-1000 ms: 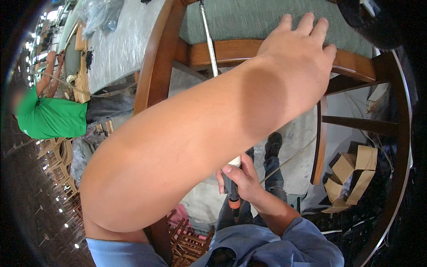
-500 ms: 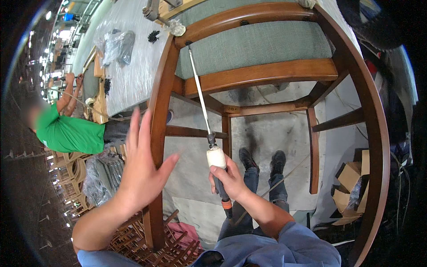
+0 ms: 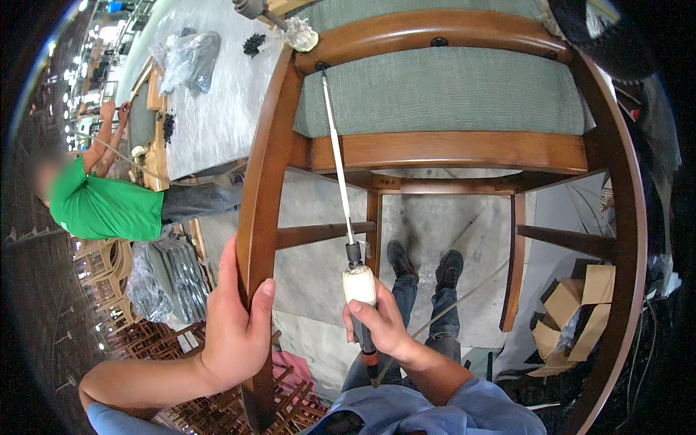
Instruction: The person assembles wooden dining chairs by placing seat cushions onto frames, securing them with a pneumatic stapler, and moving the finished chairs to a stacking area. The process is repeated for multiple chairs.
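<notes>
A brown wooden chair [image 3: 449, 150] with a grey-green fabric panel [image 3: 449, 90] lies in front of me, its frame reaching toward me on both sides. My left hand [image 3: 235, 333] grips its left upright [image 3: 267, 167], thumb on one side and fingers on the other. In my right hand [image 3: 383, 319] is a power screwdriver [image 3: 358, 286] with a white-wrapped body and a long thin shaft [image 3: 338, 159]. The shaft's tip meets a dark hole [image 3: 321, 67] near the left end of the curved rail [image 3: 428, 32]. Whether a screw sits there is hidden.
A padded clamp end [image 3: 300, 35] touches the chair's upper left corner. Small black pieces [image 3: 254, 45] and a plastic bag [image 3: 191, 64] lie on the film-covered table [image 3: 210, 127]. A co-worker in green [image 3: 116, 203] stands left. An opened carton [image 3: 569, 312] sits right.
My left hand has come down from the air onto the chair's left upright and closed around it. The screwdriver is more upright, its tip still at the same hole.
</notes>
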A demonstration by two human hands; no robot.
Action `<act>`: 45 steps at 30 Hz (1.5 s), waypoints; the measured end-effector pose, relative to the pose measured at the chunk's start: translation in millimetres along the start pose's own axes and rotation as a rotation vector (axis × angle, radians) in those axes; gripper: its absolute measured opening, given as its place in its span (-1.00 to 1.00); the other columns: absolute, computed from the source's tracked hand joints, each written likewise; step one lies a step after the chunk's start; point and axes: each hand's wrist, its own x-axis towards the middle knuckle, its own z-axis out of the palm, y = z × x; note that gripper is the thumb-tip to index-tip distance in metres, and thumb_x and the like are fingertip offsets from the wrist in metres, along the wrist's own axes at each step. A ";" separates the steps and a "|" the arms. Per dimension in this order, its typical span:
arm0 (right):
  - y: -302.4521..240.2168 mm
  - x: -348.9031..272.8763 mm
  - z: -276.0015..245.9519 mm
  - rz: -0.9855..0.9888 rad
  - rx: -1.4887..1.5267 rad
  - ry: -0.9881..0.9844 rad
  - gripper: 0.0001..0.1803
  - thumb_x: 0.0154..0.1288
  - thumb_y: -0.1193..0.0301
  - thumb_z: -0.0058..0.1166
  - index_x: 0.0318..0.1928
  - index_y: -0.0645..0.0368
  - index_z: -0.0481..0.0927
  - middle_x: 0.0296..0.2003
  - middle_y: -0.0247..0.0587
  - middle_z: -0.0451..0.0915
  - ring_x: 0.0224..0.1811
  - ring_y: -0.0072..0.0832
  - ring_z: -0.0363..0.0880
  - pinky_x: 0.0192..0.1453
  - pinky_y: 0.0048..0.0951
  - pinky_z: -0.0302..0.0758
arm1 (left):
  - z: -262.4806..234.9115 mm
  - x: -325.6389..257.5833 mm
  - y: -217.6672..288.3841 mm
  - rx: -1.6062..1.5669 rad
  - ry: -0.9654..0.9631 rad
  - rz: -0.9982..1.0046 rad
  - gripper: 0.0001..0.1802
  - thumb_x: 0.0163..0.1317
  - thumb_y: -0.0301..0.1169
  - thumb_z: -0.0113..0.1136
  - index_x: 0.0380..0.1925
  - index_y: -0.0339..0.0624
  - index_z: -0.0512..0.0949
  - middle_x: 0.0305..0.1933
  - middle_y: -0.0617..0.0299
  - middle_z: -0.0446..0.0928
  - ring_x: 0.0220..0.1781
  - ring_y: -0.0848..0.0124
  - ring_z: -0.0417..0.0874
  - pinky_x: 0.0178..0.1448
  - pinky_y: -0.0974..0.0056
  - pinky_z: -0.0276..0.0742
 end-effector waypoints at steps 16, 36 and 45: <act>3.6 8.2 -16.1 -0.031 -0.112 0.003 -0.58 0.42 0.47 0.13 0.21 0.27 0.35 -0.30 -0.36 0.51 -0.46 -0.65 0.53 -0.46 -0.53 0.54 | 11.0 1.9 -15.3 -0.044 0.067 0.050 -0.32 0.50 -0.42 -0.01 0.48 -0.47 -0.01 -0.27 0.11 0.53 -0.33 0.41 0.54 -0.19 0.29 0.51; 9.0 14.3 -13.9 0.024 -0.111 -0.031 -0.52 0.41 0.45 0.13 0.26 0.29 0.33 -0.29 -0.38 0.48 -0.46 -0.66 0.54 -0.46 -0.51 0.55 | 2.8 4.0 -15.3 0.002 0.028 0.065 -0.30 0.49 -0.43 -0.01 0.48 -0.51 -0.04 -0.30 0.11 0.55 -0.33 0.41 0.58 -0.20 0.29 0.54; 3.8 22.9 -6.8 -0.020 -0.088 -0.013 -0.56 0.41 0.47 0.11 0.23 0.28 0.35 -0.32 -0.39 0.49 -0.47 -0.67 0.52 -0.46 -0.51 0.55 | 4.0 1.1 -14.1 -0.140 0.013 -0.039 -0.29 0.50 -0.43 -0.02 0.51 -0.45 -0.06 -0.11 0.11 0.50 -0.24 0.43 0.55 -0.15 0.32 0.53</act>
